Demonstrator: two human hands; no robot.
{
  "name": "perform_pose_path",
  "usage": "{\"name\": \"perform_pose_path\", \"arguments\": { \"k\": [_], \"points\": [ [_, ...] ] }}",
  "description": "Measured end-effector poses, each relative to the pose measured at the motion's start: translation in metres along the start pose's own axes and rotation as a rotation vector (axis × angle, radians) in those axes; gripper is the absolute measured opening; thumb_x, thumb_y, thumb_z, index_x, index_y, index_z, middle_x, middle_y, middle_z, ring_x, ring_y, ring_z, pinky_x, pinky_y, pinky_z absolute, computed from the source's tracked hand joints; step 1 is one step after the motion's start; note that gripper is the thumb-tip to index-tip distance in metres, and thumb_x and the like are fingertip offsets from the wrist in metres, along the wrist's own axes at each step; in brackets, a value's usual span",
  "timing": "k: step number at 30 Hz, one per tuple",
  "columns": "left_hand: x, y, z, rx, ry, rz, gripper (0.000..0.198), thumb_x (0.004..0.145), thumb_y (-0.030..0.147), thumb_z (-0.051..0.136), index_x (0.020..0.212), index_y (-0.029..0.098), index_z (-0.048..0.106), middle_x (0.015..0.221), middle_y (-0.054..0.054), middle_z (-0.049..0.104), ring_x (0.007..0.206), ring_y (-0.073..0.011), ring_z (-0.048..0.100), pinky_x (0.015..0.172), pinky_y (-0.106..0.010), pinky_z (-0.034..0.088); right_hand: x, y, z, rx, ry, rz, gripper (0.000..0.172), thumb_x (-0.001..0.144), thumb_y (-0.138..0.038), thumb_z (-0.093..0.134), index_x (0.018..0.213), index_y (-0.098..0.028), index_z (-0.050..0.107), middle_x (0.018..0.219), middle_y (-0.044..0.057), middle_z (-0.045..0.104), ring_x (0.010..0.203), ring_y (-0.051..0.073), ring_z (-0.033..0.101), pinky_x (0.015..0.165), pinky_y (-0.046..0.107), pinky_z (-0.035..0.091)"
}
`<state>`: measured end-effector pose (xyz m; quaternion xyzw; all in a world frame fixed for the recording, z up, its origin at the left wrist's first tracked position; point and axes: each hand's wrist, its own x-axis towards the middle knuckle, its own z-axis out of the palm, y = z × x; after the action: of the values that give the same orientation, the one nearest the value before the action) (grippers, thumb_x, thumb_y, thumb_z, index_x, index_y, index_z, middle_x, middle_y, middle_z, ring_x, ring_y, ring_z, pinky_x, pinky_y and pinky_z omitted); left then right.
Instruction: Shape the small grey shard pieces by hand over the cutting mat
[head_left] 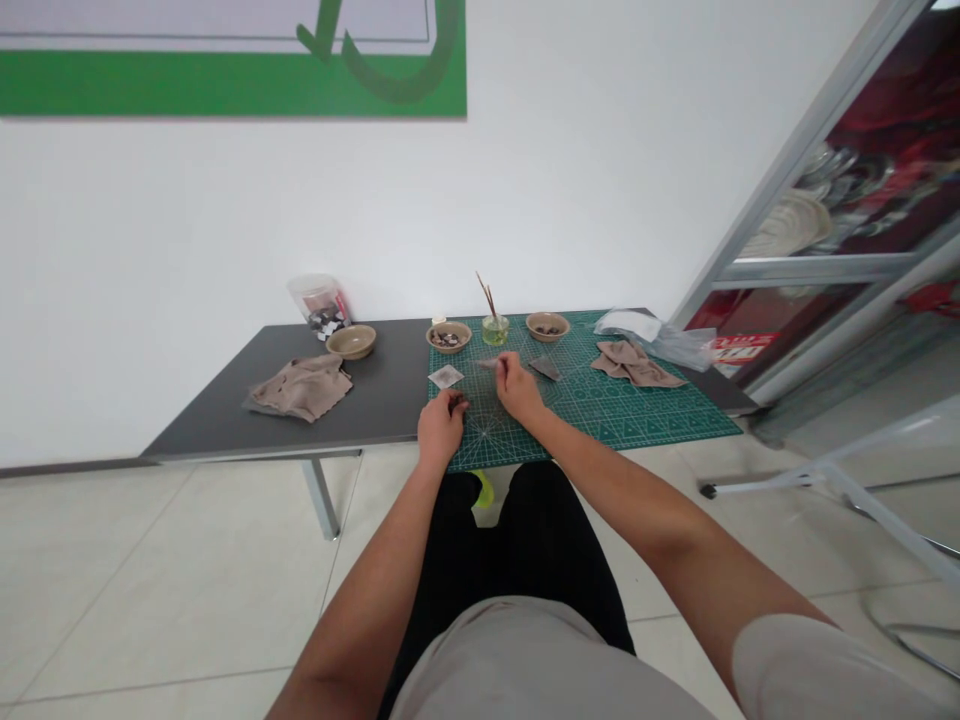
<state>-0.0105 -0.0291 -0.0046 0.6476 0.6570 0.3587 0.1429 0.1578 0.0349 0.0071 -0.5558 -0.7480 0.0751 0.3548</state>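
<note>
My left hand (441, 428) is closed near the front edge of the green cutting mat (540, 430), fingers curled round a small dark piece (456, 402) whose kind I cannot make out. My right hand (517, 388) pinches a thin, pale, pointed thing (489, 364) above the mat. A whitish square packet (446, 376) lies just beyond my left hand. To the right of my right hand, a dark flat piece (545, 368) rests on the mat. Behind the hands stand a bowl of small dark and light pieces (448, 337) and a glass jar (495, 330) with thin sticks.
Another bowl (547, 326) holds dark bits. On the left of the dark table (390, 400) are a brown cloth (301, 388), a bowl (351, 342) and a tipped clear tub (320, 303). A second cloth (637, 364) and plastic bags (667, 338) lie right. The wall (570, 180) rises behind.
</note>
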Motion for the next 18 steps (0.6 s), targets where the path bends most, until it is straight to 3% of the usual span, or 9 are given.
{"name": "perform_pose_path", "arguments": {
  "k": [4, 11, 14, 18],
  "points": [
    [0.0, 0.001, 0.0, -0.003, 0.0, -0.008, 0.019, 0.089, 0.029, 0.056, 0.105, 0.022, 0.063, 0.098, -0.006, 0.072, 0.093, -0.0233, 0.065, 0.08, -0.033, 0.046, -0.007, 0.003, 0.011, 0.14, -0.079, 0.002, 0.035, 0.1, -0.034, 0.021, 0.118, -0.017, 0.045, 0.098, 0.013, 0.068, 0.088, 0.025, 0.068, 0.078, 0.033, 0.047],
    [-0.002, 0.0, -0.002, -0.02, 0.012, -0.005, 0.018, 0.088, 0.028, 0.056, 0.104, 0.022, 0.063, 0.098, -0.006, 0.072, 0.092, -0.0225, 0.065, 0.082, -0.034, 0.047, 0.016, 0.027, 0.01, 0.226, 0.037, 0.111, 0.031, 0.096, -0.034, 0.027, 0.114, -0.018, 0.047, 0.096, 0.015, 0.068, 0.089, 0.027, 0.067, 0.081, 0.038, 0.048],
    [0.0, 0.002, -0.006, -0.063, -0.013, -0.024, 0.02, 0.086, 0.026, 0.058, 0.104, 0.023, 0.064, 0.098, -0.005, 0.073, 0.092, -0.0213, 0.066, 0.083, -0.033, 0.048, 0.006, 0.025, 0.004, 0.285, 0.067, 0.099, 0.03, 0.097, -0.038, 0.03, 0.112, -0.019, 0.047, 0.096, 0.013, 0.068, 0.084, 0.025, 0.068, 0.076, 0.036, 0.049],
    [0.01, 0.013, -0.005, -0.065, -0.084, -0.034, 0.019, 0.081, 0.023, 0.063, 0.099, 0.021, 0.069, 0.088, -0.004, 0.072, 0.085, -0.0205, 0.066, 0.08, -0.032, 0.048, -0.019, 0.011, -0.002, 0.195, -0.021, 0.023, 0.026, 0.095, -0.037, 0.035, 0.108, -0.02, 0.049, 0.091, 0.009, 0.069, 0.084, 0.024, 0.068, 0.077, 0.033, 0.048]
  ]
}}
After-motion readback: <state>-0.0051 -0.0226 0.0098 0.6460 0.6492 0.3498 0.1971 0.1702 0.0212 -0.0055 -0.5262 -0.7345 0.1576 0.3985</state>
